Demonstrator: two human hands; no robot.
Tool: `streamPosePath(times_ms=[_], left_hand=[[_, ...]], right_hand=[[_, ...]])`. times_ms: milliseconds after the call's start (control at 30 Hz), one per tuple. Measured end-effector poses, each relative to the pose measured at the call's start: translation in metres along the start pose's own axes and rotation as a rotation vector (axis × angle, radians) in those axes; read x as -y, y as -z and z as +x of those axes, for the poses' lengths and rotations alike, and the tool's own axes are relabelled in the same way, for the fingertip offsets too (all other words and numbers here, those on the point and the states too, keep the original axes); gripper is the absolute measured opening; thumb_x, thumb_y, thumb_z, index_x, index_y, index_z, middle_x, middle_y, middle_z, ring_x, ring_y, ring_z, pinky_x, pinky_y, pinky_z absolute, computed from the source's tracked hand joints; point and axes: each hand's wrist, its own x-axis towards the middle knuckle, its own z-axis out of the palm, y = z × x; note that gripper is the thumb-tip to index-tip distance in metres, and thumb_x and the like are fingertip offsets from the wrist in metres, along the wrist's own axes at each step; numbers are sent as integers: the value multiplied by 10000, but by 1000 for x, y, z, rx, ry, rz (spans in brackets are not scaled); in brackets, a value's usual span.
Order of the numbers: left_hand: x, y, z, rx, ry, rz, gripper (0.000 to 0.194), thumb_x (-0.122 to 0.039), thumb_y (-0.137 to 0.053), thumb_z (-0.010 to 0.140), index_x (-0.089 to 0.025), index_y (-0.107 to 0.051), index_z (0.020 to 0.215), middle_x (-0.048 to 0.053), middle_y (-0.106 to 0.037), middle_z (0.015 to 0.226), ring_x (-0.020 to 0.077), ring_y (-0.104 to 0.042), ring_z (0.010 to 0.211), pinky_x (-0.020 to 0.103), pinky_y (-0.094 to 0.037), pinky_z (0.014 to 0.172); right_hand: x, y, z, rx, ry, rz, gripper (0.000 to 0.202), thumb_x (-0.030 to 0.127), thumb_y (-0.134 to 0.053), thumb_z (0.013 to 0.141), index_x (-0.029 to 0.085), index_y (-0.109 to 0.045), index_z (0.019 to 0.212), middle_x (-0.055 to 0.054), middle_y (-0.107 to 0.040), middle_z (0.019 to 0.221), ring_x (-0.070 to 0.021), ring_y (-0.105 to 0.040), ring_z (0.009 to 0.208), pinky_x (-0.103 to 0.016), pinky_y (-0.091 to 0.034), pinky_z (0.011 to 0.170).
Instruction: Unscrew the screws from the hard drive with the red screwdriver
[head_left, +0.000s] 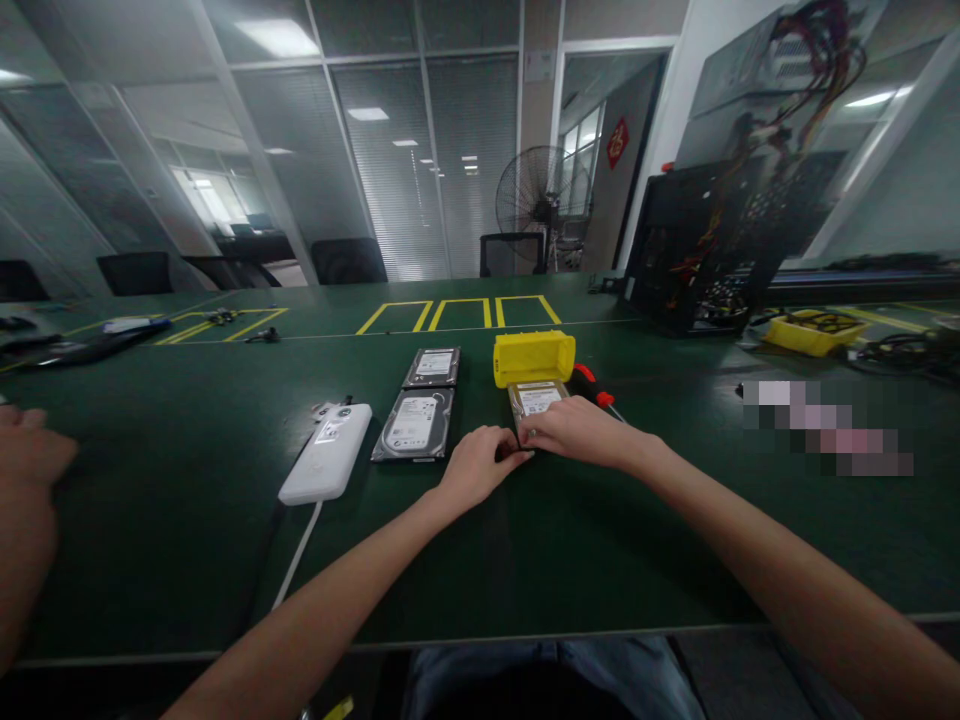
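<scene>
Left hand [478,465] and right hand [571,430] are resting at the 6 o'clock edge of a hard drive [541,395]
The drive is lying on a green table [585,540], with a yellow bin [534,355] standing at 12 o'clock, two other drives [412,424] lying at 9 and a screwdriver [589,388] at 2; both hands' fingers are bending narrow, but whether they are gripping, one cannot tell
</scene>
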Motion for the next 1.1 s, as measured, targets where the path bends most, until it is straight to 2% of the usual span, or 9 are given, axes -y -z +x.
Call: streamPosePath(times_ms=[167,333,533,733,900,1100], left_hand=[[1,0,0,6,-8,19,269,-448,-528,826,-203,-638,809,30,-621,763,184,-552,714,275,-368,616],[1,1,0,10,5,17,271,-454,-528,827,-202,-625,796,26,-625,788,185,-558,741,270,-364,616],[0,2,0,8,13,23,286,-467,-528,822,-197,-606,772,17,-594,758,177,-541,726,270,-348,597],[2,2,1,-5,11,-23,276,-469,-558,801,-195,-589,779,7,-579,765,157,-531,722,252,-352,591],[5,1,3,-11,9,-55,263,-455,-582,790,-192,-581,800,-6,-561,762,139,-516,706,239,-350,584],[6,-1,4,-13,20,-95,309,-496,-582,778,-188,-579,801,-7,-544,764,130,-499,682,241,-358,584]], right_hand=[[5,0,-4,11,-10,-14,209,295,-439,901,226,-617,985,-56,-676,936,-204,-640,850,-283,-385,658],[5,-4,-5,-3,0,-13,205,296,-429,902,222,-606,972,-48,-673,878,-210,-643,801,-297,-392,636],[1,-6,-7,-1,-32,94,189,293,-469,878,233,-611,987,-57,-664,957,-213,-632,870,-336,-442,714],[-3,-11,-7,-35,-11,112,195,294,-471,877,245,-619,995,-43,-672,941,-204,-637,844,-334,-453,704],[-3,-7,-7,-61,-9,126,211,285,-489,867,242,-640,1008,-40,-687,920,-205,-644,825,-321,-450,692],[-4,-3,-9,-32,15,98,233,266,-499,865,280,-674,1019,-24,-707,926,-203,-658,827,-308,-449,694]])
